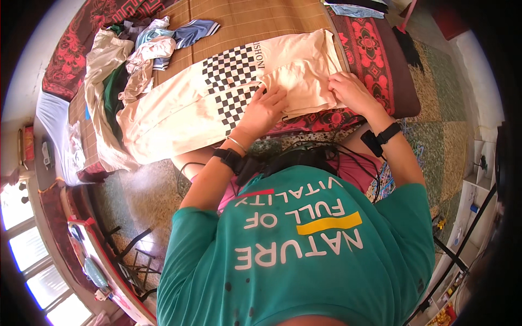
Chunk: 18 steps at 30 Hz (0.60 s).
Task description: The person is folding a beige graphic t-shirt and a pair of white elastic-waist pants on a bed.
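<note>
A long cream garment (174,103) with black-and-white checkered bands and dark lettering lies spread across the bed in front of me. Whether it is a shirt or trousers I cannot tell. My left hand (265,110) rests on it beside the checkered bands, fingers laid over the cloth. At the garment's right end, my right hand (350,91) is closed with its fingertips pinching the edge. Wrinkles run through the cloth between my hands.
A brown woven mat (244,22) and a red-and-black patterned cover (367,60) lie on the bed. Rumpled clothes (147,51) are heaped at the left. Folded clothes (356,8) sit at the far right corner. A broom (406,46) stands beyond the bed's right side.
</note>
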Each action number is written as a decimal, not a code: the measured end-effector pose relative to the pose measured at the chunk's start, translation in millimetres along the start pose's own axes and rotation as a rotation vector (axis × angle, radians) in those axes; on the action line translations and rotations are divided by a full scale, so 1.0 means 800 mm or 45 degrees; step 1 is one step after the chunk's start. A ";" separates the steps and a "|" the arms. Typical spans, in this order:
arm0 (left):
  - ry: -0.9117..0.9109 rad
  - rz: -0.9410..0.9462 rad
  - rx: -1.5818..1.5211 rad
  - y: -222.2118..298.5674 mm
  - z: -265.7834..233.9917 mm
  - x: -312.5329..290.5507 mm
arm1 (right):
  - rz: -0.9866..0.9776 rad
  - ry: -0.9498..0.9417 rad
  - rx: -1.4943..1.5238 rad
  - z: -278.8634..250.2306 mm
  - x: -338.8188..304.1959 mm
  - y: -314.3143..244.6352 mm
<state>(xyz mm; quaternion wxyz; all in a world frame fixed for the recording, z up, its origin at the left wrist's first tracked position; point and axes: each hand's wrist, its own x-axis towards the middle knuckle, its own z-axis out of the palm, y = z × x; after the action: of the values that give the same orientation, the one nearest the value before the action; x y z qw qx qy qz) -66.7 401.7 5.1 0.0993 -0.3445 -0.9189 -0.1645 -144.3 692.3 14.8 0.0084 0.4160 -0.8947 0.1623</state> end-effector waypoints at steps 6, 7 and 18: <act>0.143 -0.081 -0.179 0.016 -0.009 0.000 | 0.271 0.170 -0.141 -0.009 0.047 -0.060; 0.193 -0.080 -0.206 0.017 -0.008 -0.003 | 0.223 0.366 -0.022 -0.008 0.060 -0.075; 0.781 -0.964 -0.047 -0.138 -0.075 -0.173 | 0.160 0.075 -0.117 0.062 0.056 -0.069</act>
<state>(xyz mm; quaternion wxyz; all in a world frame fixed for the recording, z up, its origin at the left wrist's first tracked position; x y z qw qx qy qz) -33.0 217.8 -6.0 0.2925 0.0764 -0.9050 -0.2994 -126.4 610.6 -9.8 0.0434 0.3532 -0.9249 0.1336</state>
